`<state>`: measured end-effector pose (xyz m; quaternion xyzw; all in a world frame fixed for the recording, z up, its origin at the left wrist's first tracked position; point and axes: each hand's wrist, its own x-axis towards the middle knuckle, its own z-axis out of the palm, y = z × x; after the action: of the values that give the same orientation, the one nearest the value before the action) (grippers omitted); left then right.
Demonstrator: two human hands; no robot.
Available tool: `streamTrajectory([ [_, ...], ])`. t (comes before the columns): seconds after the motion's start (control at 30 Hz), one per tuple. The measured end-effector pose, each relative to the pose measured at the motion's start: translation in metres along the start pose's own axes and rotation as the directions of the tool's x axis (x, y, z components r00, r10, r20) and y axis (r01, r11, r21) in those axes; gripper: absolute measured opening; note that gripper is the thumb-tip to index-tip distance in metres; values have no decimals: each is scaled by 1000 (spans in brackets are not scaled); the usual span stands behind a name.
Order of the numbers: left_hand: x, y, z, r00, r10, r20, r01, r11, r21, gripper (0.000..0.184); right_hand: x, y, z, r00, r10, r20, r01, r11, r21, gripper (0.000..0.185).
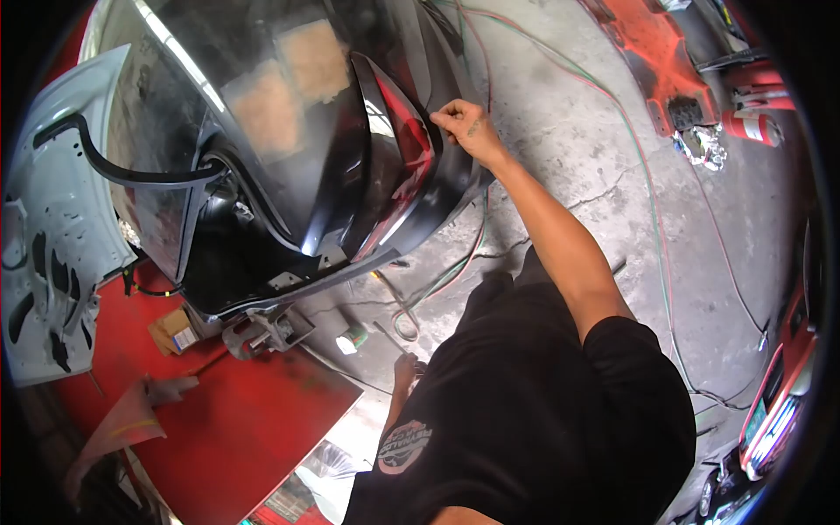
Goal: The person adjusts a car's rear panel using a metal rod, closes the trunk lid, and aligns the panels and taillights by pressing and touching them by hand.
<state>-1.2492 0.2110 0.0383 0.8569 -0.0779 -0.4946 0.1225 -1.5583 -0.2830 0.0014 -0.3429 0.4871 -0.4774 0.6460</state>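
Shirt, black: foreground. Left hand: lowered beside it; grip cannot be told. Right hand: raised, fingertips drawn narrow at the dark body panel, just beside the red tail light; any held item is indiscernible. Tail light: seated in the car's corner. Hoses: across concrete floor beyond.

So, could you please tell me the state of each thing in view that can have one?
Right hand: thumb and fingertips drawn together at the car; anything held is too small to tell.
Left hand: lowered, finger position unclear.
Tail light: fitted in the car's rear corner.
Trunk: open.
Pale panel: side with cutouts showing.
Hoses: lying loose across the floor.
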Motion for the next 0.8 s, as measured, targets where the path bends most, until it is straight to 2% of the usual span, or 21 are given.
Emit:
streamTrajectory([
  [0.1, -7, -10, 8, 994, 95, 50, -104, 973, 205, 24, 1, 0, 7, 999, 49, -10, -49, 996, -80, 27],
  [0.23, -13, -28, 18, 1000, 11, 16, -14, 983, 184, 25, 4, 16, 17, 992, 116, -57, -116, 993, 0, 22],
  [0.3, -3, -54, 16, 998, 55, 42, -63, 974, 217, 25, 10, 32, 23, 994, 23, -110, -28, 999, -46, 25],
  [0.33, 8, -72, 13, 987, 142, 75, -158, 948, 276, 25, 13, 37, 27, 990, -25, -137, 16, 998, -65, 26],
  [0.43, 50, -122, 4, 869, 456, 193, -489, 726, 484, 24, 3, 14, 24, 991, 117, -68, -109, 988, 108, 28],
  [0.47, 61, -126, -2, 849, 482, 217, -520, 689, 504, 24, 6, 15, 19, 987, 159, -10, -155, 973, 169, 26],
  [0.57, 83, -104, -31, 803, 502, 321, -593, 615, 520, 24, 11, 16, 14, 997, 81, -11, -80, 995, 53, 26],
  [0.6, 86, -95, -43, 783, 498, 373, -621, 595, 510, 24, 12, 21, 13, 994, 109, -14, -108, 994, 34, 29],
  [0.7, 31, 13, -30, 937, 313, 158, -351, 835, 424, 24, 9, 29, 19, 991, -59, -119, 52, 997, -56, 30],
  [0.77, 30, 24, -35, 998, 68, 9, -69, 985, 158, 25, 4, 27, 20, 990, -67, -126, 59, 996, -62, 29],
  [0.8, 18, 41, -30, 1000, 20, -16, -17, 986, 164, 24, 3, 24, 19, 989, -76, -131, 68, 995, -69, 28],
])
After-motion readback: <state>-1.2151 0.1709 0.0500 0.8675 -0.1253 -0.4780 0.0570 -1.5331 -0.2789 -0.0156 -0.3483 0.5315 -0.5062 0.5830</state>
